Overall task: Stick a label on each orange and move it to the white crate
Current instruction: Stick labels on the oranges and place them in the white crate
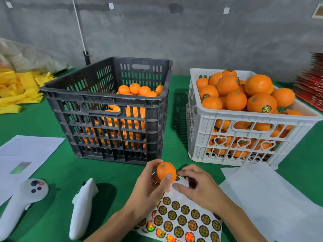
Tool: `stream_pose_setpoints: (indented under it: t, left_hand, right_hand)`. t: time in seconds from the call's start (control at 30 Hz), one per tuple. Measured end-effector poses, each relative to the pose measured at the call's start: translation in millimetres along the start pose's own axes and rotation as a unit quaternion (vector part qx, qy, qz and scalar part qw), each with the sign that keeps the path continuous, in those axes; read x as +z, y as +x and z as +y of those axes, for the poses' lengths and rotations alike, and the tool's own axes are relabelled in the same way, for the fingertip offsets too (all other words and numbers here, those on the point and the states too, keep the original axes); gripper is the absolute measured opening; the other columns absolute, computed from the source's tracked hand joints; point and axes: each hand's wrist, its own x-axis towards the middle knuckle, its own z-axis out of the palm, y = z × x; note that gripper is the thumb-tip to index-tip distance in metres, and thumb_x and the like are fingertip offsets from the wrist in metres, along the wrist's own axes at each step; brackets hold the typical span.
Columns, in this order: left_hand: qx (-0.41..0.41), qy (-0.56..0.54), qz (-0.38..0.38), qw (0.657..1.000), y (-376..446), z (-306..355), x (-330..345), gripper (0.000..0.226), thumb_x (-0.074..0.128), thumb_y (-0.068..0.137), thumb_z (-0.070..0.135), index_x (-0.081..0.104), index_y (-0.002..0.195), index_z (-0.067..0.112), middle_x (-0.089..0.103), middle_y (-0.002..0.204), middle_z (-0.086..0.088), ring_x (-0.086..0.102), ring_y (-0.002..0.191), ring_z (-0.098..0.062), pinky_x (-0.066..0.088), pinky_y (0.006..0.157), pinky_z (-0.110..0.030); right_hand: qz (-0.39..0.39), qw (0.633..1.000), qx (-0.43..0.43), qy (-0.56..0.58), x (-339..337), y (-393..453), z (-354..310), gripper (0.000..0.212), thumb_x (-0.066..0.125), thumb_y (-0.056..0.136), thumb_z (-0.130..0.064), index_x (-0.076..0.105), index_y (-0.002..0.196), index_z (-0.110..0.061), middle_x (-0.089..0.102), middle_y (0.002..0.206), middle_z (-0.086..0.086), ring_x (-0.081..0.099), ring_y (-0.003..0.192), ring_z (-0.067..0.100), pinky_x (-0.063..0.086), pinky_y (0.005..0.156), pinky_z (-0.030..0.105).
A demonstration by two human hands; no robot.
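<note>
I hold one orange [166, 172] in my left hand [150, 188]. My thumb is on its near side and my other fingers curl round the far side, so it sits up off the green table [52, 173], just in front of the black crate [111, 109]. Its stem end points up and a bit away from me.

My right hand [195, 186] is just beside the orange, on its right. It is bent down over the top edge of the sticker sheet [183, 219], which lies at the near edge of the table. My fingers are curled in together there. I think they are picking at a label, but my hand hides the tips, so I cannot tell if one is peeled off yet.

This orange has no label that I can see. The label must go from my right hand leftward onto the orange.

The white crate [248, 137] stands farther back to the right, closer to my right hand. It is piled high with oranges.
</note>
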Motion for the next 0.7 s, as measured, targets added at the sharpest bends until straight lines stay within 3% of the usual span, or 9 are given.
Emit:
stream_pose_setpoints:
  t: [0.17,0.3,0.4,0.6,0.7]
  left_hand:
    - [0.005,0.036,-0.032,0.999,2.0,-5.8,-3.1,0.047,0.059,0.096,0.066,0.043,0.136,0.047,0.068,0.118,0.013,0.077,0.092,-0.018,0.061,0.085,-0.035]
    - [0.023,0.069,-0.033,0.997,3.2,-8.0,-5.7,0.046,0.052,0.099,0.068,0.041,0.137,0.046,0.067,0.117,0.016,0.076,0.094,-0.013,0.059,0.084,-0.025]
    - [0.028,0.077,-0.035,0.996,3.1,-7.3,-6.1,0.046,0.051,0.099,0.069,0.041,0.137,0.045,0.065,0.117,0.019,0.075,0.095,-0.012,0.058,0.085,-0.021]
    - [0.022,0.084,-0.041,0.995,2.3,-6.4,-6.1,0.045,0.05,0.098,0.071,0.04,0.136,0.048,0.067,0.117,0.014,0.076,0.093,-0.012,0.061,0.084,-0.03]
    - [0.023,0.089,-0.038,0.995,2.1,-5.6,-6.7,0.045,0.048,0.098,0.072,0.041,0.135,0.048,0.068,0.114,0.015,0.076,0.093,-0.012,0.061,0.086,-0.036]
  right_hand:
    - [-0.006,1.0,-0.01,-0.022,-0.2,5.5,2.7,0.049,0.075,0.087,-0.046,0.073,0.125,-0.016,0.054,0.108,-0.01,0.052,0.103,0.002,0.042,0.089,0.015]
    - [-0.034,0.99,-0.046,-0.125,-6.7,7.5,-0.5,0.05,0.058,0.095,-0.058,0.072,0.126,-0.022,0.049,0.106,-0.009,0.047,0.101,0.007,0.044,0.091,0.028]
    - [-0.056,0.977,-0.062,-0.196,-10.5,8.7,-6.4,0.052,0.046,0.099,-0.061,0.074,0.122,-0.023,0.047,0.103,-0.008,0.044,0.098,0.009,0.044,0.083,0.03]
    - [0.006,0.968,-0.081,-0.236,-6.6,12.5,-13.0,0.042,0.048,0.104,-0.045,0.078,0.101,-0.015,0.056,0.099,-0.004,0.052,0.094,0.017,0.033,0.071,0.028]
    - [-0.003,0.971,-0.098,-0.218,-3.2,13.5,-14.8,0.042,0.052,0.1,-0.052,0.077,0.103,-0.018,0.053,0.096,-0.009,0.049,0.09,0.013,0.033,0.071,0.026]
